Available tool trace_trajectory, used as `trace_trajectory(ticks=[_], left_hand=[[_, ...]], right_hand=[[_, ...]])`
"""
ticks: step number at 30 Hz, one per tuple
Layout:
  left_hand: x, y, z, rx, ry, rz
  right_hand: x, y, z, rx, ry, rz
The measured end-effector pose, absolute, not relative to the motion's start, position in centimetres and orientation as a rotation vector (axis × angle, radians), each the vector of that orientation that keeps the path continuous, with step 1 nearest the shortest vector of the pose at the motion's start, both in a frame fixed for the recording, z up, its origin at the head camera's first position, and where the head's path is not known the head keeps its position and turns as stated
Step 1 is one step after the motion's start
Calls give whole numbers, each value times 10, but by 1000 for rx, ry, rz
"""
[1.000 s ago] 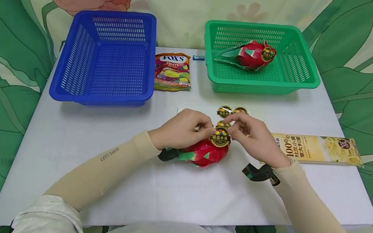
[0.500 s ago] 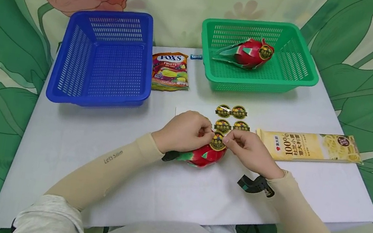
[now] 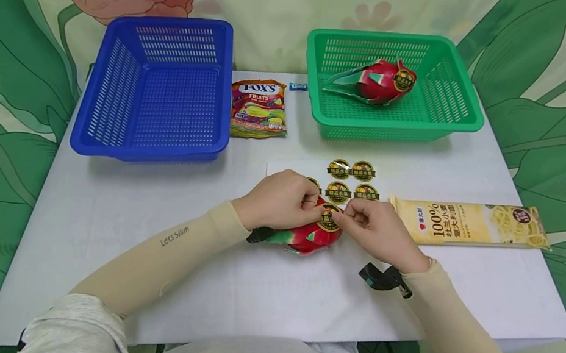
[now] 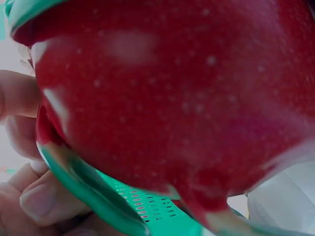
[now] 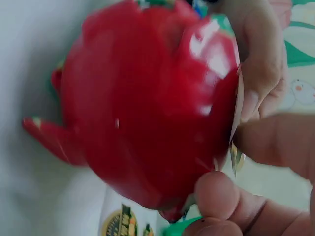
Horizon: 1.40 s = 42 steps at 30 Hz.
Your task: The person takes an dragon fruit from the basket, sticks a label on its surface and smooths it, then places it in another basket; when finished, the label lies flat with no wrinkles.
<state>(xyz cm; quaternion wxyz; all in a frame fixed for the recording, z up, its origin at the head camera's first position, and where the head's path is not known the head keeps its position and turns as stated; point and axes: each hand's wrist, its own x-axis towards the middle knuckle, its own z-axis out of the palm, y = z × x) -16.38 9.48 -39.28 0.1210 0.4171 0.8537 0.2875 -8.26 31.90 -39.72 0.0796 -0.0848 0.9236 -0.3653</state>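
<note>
A red dragon fruit (image 3: 306, 239) with green-tipped scales lies on the table in front of the person. On its upper right side sits a round black-and-gold sticker (image 3: 331, 217). The left hand (image 3: 281, 204) pinches the sticker's left edge, its fingers curled behind the fruit. At the right edge, thumb and forefinger of the right hand (image 3: 376, 229) pinch the sticker. In the right wrist view, part of the sticker (image 5: 238, 101) stands slightly off the skin. Fruit skin (image 4: 167, 98) fills most of the left wrist view, hiding much of the left hand.
Behind the fruit lies a sheet with several stickers (image 3: 338, 192). A pasta packet (image 3: 470, 224) is to the right. Farther back stand a blue basket (image 3: 148, 149), a candy bag (image 3: 258, 108), a small blue wrapper (image 3: 298, 87) and a green basket (image 3: 389, 135) holding another dragon fruit (image 3: 381, 84).
The sticker has come down and nearer the person, onto the fruit. The right hand has shifted down and closer to the left, uncovering more of the sheet and the pasta packet.
</note>
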Motion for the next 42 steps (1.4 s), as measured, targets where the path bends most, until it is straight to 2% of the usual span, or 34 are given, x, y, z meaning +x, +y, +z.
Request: trace_trajectory(ticks=[13, 26, 42], left_hand=[[-161, 92, -397, 1151, 2458, 832], [-161, 87, -396, 1151, 2505, 762], [-164, 102, -390, 1093, 2462, 681]], right_hand=[[-91, 306, -410, -140, 2790, -1080], [-81, 319, -416, -302, 2685, -1198], [-74, 335, -433, -306, 2567, -1434]])
